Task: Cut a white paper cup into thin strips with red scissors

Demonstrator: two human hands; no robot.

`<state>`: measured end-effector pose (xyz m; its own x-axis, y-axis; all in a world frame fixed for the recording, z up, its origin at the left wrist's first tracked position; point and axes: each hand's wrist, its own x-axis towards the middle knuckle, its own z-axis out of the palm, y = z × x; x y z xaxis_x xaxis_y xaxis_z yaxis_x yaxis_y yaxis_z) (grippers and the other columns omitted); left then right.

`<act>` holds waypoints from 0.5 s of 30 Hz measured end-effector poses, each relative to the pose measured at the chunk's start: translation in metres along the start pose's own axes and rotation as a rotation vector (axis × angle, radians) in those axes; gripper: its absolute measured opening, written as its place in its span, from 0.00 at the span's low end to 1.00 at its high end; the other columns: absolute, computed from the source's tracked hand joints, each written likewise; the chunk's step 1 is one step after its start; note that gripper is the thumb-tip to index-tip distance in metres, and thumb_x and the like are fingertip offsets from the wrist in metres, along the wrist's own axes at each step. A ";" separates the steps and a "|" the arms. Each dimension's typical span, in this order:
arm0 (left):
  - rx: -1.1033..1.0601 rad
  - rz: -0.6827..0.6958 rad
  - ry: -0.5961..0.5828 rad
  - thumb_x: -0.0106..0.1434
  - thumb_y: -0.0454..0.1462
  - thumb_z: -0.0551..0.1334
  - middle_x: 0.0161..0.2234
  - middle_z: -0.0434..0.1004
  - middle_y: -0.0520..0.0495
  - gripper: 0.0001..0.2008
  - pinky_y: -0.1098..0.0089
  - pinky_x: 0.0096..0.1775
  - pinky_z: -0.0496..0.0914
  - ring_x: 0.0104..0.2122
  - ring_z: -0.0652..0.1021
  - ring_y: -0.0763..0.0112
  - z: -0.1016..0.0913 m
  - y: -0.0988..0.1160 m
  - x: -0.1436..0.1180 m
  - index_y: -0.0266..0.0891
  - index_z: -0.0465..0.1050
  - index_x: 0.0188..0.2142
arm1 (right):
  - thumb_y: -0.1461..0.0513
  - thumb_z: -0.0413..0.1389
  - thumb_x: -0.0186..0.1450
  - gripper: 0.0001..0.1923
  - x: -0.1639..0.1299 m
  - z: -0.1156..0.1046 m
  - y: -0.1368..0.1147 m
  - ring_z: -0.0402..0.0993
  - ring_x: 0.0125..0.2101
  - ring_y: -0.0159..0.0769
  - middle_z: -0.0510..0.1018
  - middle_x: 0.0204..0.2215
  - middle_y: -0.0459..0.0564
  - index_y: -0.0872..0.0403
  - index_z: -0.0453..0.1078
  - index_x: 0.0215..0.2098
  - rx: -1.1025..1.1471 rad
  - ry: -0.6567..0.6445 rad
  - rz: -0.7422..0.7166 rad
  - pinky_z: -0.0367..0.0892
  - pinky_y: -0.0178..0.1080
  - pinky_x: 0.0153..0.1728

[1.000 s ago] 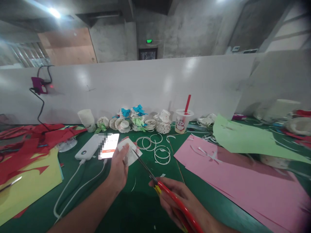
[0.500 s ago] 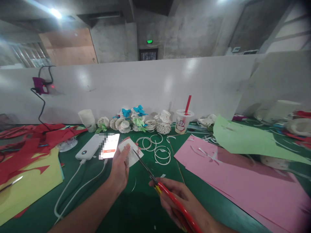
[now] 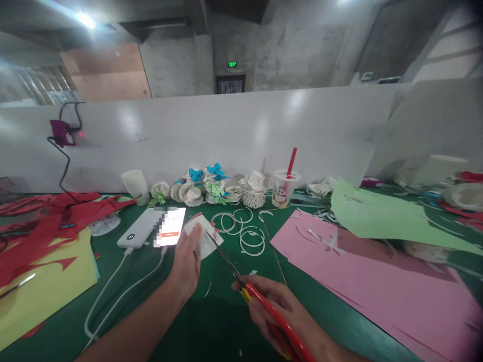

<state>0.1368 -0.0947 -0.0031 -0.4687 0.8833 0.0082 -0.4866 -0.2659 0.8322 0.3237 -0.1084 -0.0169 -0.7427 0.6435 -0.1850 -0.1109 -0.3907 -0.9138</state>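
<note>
— The green cutting mat [image 3: 226, 311] runs along a white partition wall [image 3: 234, 136], and it's crowded. What's actually in hand?

— The left hand [image 3: 186, 264] is closed round a small white paper cup [image 3: 204, 240], thumb on its side, held just above the mat beside the lit phone [image 3: 169, 234]. The right hand [image 3: 281, 314] is curled through the red-handled scissors [image 3: 256, 296]; the blade tips sit at the cup's edge, nearly shut as far as I can tell.

— How far along does it look?

— Well under way, I'd say. Several white paper rings [image 3: 245, 231] lie flat just behind the cup, and finished-looking paper-cup flowers [image 3: 206, 188] with blue and green bits line the wall. A thin curl of trimmed paper rests on the mat below the left hand.

— And what's left?

— The cup in hand seems only partly cut; how deep the cut goes is hidden by the fingers. An uncut paper cup [image 3: 135, 185] stands to the left, and the pink sheet [image 3: 370, 281] and light green sheet [image 3: 381, 216] look mostly whole.
</note>
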 end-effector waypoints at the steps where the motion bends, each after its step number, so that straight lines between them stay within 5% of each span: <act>1: 0.001 0.004 0.002 0.56 0.41 0.63 0.35 0.78 0.46 0.24 0.67 0.38 0.71 0.34 0.79 0.66 0.000 0.000 0.000 0.40 0.65 0.52 | 0.45 0.60 0.53 0.27 0.000 0.000 0.000 0.54 0.08 0.19 0.62 0.12 0.35 0.57 0.67 0.41 -0.001 0.002 0.001 0.54 0.23 0.08; 15: 0.031 0.008 0.003 0.57 0.41 0.62 0.35 0.78 0.46 0.21 0.67 0.38 0.72 0.35 0.78 0.65 0.000 0.000 -0.001 0.40 0.66 0.50 | 0.48 0.59 0.57 0.24 -0.001 -0.001 0.000 0.54 0.09 0.19 0.63 0.14 0.36 0.57 0.67 0.43 -0.003 -0.009 -0.006 0.54 0.23 0.09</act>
<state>0.1373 -0.0957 -0.0035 -0.4746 0.8801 0.0128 -0.4601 -0.2605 0.8488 0.3249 -0.1088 -0.0169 -0.7482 0.6397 -0.1759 -0.1133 -0.3845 -0.9162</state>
